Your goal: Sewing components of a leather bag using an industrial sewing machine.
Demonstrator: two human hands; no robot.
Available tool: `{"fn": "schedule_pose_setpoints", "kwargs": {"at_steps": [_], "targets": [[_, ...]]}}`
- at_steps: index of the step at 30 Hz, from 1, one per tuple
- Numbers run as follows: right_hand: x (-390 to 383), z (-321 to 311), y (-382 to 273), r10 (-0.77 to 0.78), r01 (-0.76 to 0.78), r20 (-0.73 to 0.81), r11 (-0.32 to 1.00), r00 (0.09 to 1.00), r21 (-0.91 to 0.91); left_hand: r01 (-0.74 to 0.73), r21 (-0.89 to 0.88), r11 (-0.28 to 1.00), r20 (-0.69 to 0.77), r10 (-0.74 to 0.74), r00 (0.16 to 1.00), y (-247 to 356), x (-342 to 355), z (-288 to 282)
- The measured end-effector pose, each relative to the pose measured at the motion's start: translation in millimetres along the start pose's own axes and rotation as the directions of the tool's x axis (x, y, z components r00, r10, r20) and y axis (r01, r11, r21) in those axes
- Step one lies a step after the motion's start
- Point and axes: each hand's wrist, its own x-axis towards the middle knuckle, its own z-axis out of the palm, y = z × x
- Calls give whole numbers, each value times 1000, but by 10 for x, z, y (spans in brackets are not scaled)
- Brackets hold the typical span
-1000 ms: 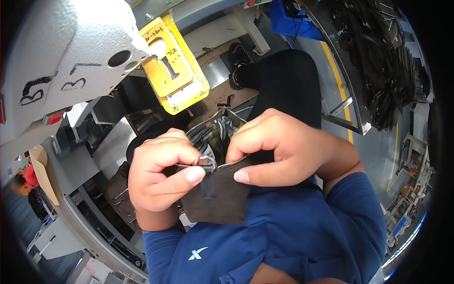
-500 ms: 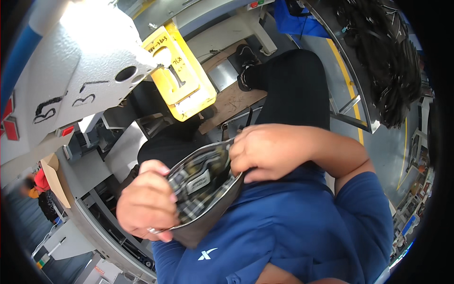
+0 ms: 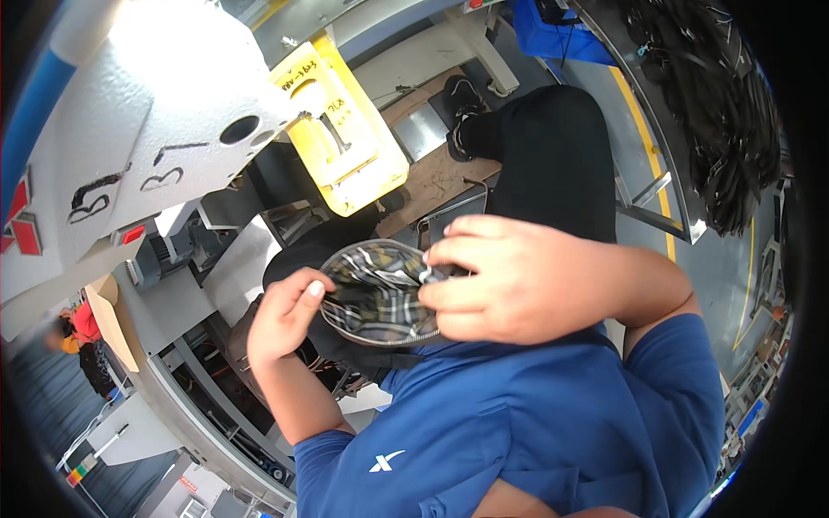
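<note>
A dark zippered pouch (image 3: 386, 316) is spread wide before my chest, its mouth facing up and showing a green, black and white plaid lining. My left hand (image 3: 291, 312) grips its left rim, thumb over the edge and the other fingers largely behind it. At the right rim, my right hand (image 3: 509, 281) has its fingertips on the lining just inside the opening, with the thumb hidden. The pouch's underside is mostly out of sight.
A white machine body (image 3: 181, 112) juts in from the upper left, with a yellow plate (image 3: 341, 129) fixed to it. Black strips hang in a bundle (image 3: 691, 112) on a rack at the right. A blue bin (image 3: 561, 34) stands at the top; a person (image 3: 85, 332) is far left.
The pouch has tipped upright and its mouth is wider and rounder. My left hand has moved up along the rim; the label seen inside before is out of view.
</note>
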Motion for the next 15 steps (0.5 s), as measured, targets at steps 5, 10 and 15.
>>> {"fn": "schedule_pose_setpoints", "kwargs": {"at_steps": [5,10,15], "targets": [[45,0,-159,-12,13,83,1000,997,-11,242,-83,967,143,-229,963,-8,-14,252],[106,-60,-192,-74,74,102,997,992,7,69,-442,894,48,-53,997,64,-66,245],[166,-109,-305,-179,188,-148,981,973,50,-93,-739,667,-127,-3,992,168,-88,265]]}}
